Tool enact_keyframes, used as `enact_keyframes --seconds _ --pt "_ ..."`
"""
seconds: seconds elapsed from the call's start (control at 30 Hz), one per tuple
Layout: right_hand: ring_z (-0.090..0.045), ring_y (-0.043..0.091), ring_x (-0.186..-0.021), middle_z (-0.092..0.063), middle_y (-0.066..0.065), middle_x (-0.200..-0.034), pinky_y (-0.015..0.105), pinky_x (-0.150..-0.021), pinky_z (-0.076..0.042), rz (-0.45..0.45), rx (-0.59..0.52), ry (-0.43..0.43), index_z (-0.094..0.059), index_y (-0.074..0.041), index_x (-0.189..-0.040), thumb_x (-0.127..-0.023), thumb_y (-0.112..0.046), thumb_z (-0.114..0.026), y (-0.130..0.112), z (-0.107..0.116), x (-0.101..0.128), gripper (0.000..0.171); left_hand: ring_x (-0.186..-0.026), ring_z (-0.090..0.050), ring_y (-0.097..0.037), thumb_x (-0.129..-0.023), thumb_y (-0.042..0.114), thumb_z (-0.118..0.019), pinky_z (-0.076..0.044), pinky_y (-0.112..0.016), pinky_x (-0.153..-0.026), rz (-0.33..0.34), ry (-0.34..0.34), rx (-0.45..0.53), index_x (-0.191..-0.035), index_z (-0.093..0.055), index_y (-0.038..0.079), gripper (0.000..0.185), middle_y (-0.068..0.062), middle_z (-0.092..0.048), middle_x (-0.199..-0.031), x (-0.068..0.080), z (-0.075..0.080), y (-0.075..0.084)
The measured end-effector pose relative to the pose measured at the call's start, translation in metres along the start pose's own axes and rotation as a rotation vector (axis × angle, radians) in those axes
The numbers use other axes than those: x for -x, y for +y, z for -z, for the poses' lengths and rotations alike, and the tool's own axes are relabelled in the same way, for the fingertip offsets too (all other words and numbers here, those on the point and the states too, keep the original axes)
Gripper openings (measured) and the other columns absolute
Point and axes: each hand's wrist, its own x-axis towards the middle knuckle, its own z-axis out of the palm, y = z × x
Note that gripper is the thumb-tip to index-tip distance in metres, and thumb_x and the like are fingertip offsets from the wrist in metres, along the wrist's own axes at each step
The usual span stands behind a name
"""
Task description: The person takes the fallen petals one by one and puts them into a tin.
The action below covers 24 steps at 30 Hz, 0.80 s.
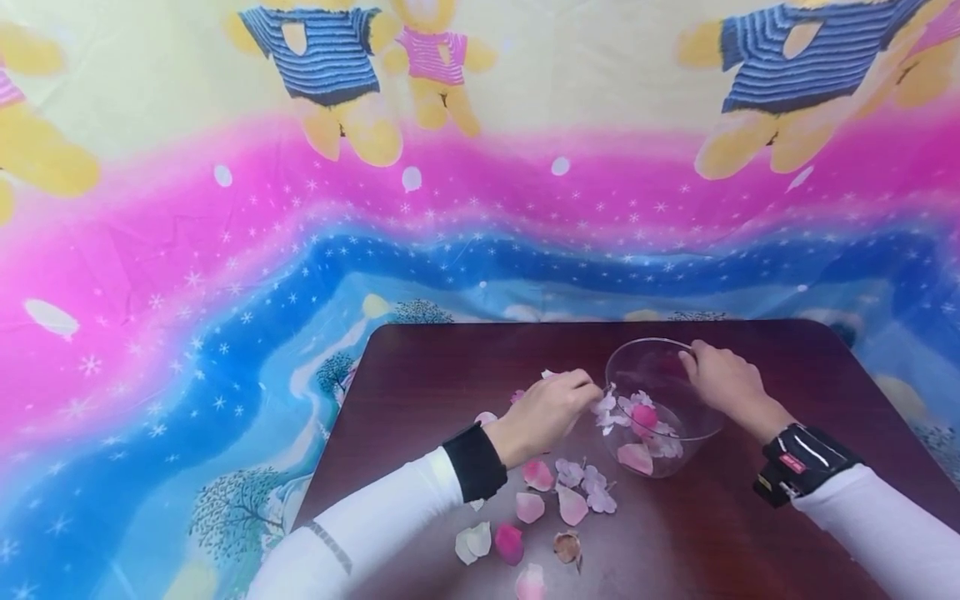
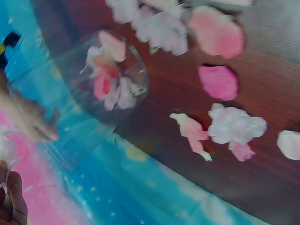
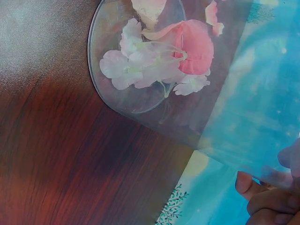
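Note:
A clear bowl (image 1: 637, 367) is at the right of the table, with white flowers, a bright pink petal (image 1: 643, 419) and a pale pink petal (image 1: 635, 458) inside. My right hand (image 1: 727, 383) grips its rim on the far right side, thumb and fingers on either side of the wall in the right wrist view. At the bowl's left rim, my left hand (image 1: 546, 412) pinches a white flower (image 1: 604, 408). The left wrist view shows the fingertips (image 2: 15, 192) below this flower's white petals (image 2: 7, 146).
Loose petals and flowers lie on the brown table (image 1: 450, 367) left of the bowl. Among them are a pale lilac flower (image 1: 596, 489), a magenta petal (image 1: 509, 543) and a dried brown piece (image 1: 567, 547). A patterned cloth (image 1: 480, 192) hangs behind.

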Motion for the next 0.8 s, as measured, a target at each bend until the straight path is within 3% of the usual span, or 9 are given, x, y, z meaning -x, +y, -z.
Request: enact_keyframes --seconds 0.13,0.33,0.63,0.7,0.8 --pt "-0.065 0.044 -0.077 -0.064 0.019 -0.076 0.055 -0.056 -0.048 0.004 -0.002 -0.004 -0.057 0.004 -0.107 -0.107 -0.032 -0.045 0.001 0.001 0.000 0.038 -0.098 -0.066 -0.007 -0.098 0.013 -0.066 -0.053 -0.016 -0.093 0.044 0.004 0.023 -0.110 -0.073 0.015 0.014 0.003 -0.068 -0.102 -0.016 -0.003 -0.001" --pt "-0.065 0.048 -0.079 -0.065 0.023 -0.079 0.057 -0.056 -0.049 0.004 0.000 -0.008 -0.057 0.004 -0.106 -0.107 -0.032 -0.045 0.002 0.001 -0.001 0.038 -0.097 -0.065 -0.006 -0.100 0.016 -0.064 -0.052 -0.018 -0.093 0.058 -0.038 -0.052 -0.109 -0.072 0.017 0.012 0.004 -0.067 -0.101 -0.039 -0.013 0.004" --pt "-0.065 0.049 -0.080 -0.066 0.026 -0.082 0.059 -0.057 -0.049 0.004 0.002 0.004 -0.057 0.005 -0.106 -0.107 -0.031 -0.045 0.000 0.002 -0.001 0.038 -0.097 -0.067 -0.007 -0.096 0.013 -0.066 -0.053 -0.016 -0.093 0.082 -0.082 -0.122 -0.111 -0.071 0.017 0.016 0.004 -0.068 -0.102 -0.056 -0.023 0.011" --pt "-0.065 0.049 -0.079 -0.066 0.026 -0.081 0.058 -0.057 -0.049 0.003 0.001 0.003 -0.057 0.005 -0.106 -0.107 -0.031 -0.045 0.000 0.002 -0.001 0.037 -0.105 -0.067 -0.008 -0.097 0.019 -0.067 -0.052 -0.017 -0.098 0.107 -0.102 -0.126 -0.118 -0.070 0.017 0.021 0.004 -0.070 -0.110 -0.058 -0.026 0.013" --pt "-0.065 0.048 -0.078 -0.066 0.026 -0.082 0.058 -0.056 -0.049 0.000 0.000 -0.002 -0.057 0.005 -0.106 -0.107 -0.030 -0.045 0.000 0.002 -0.001 0.037 -0.133 -0.057 -0.014 -0.099 0.047 -0.061 -0.044 -0.026 -0.114 0.151 -0.204 -0.119 -0.145 -0.054 0.019 0.054 0.000 -0.060 -0.142 -0.059 -0.031 0.015"
